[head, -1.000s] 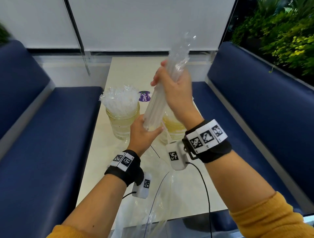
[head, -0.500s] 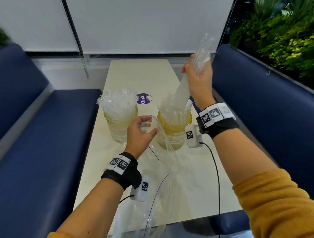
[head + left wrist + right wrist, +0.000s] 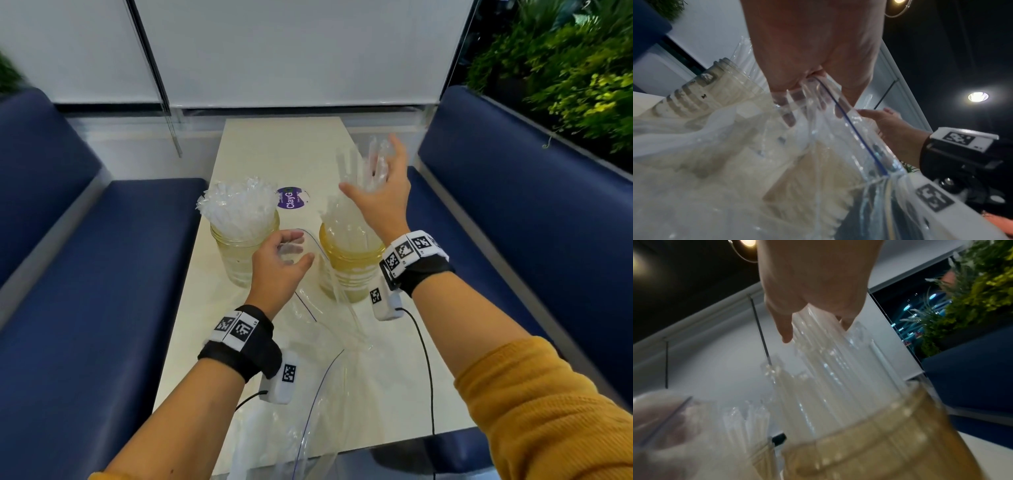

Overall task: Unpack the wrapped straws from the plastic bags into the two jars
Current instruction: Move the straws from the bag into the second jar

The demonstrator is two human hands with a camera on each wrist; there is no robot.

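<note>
Two glass jars stand on the table. The left jar is packed with wrapped straws. In the amber right jar a bundle of wrapped straws stands leaning to the right. My right hand is open above that jar, its spread fingers against the straw tops. My left hand hovers between the jars and pinches the mouth of a clear zip bag, which hangs limp down to the table.
The narrow cream table runs between two blue benches. A purple sticker lies behind the jars. More clear bag plastic lies at the near edge. Cables trail from both wrist cameras.
My right hand carried the straw bundle out of the bag to the right, set it in the amber jar and spread its fingers. My left hand stayed low, holding the emptied bag.
</note>
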